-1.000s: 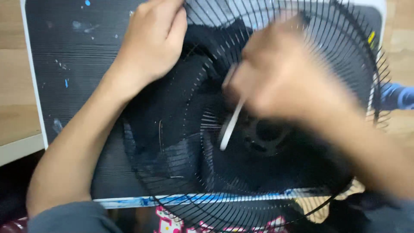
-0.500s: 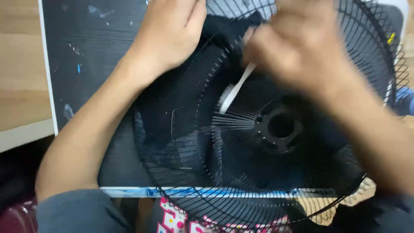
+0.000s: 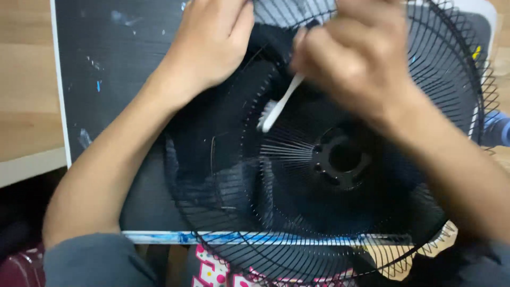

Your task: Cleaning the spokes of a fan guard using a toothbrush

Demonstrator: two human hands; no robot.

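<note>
Pressing flat at upper left, the left hand [image 3: 215, 45], fingers together, is steadying the round black wire fan guard [image 3: 340, 159] filling centre frame. Right hand [image 3: 356, 58] is pinching a white plastic toothbrush [image 3: 279, 103]. Guard probably light, springy; grip the rim.

The black wire fan guard [image 3: 329, 175] covers most of the dark mat [image 3: 111, 79], with the left hand [image 3: 212, 42] on its upper rim and the right hand [image 3: 356, 58] over its middle, so open room remains only on the mat's left strip and the wooden floor [image 3: 26, 79] beyond.
</note>
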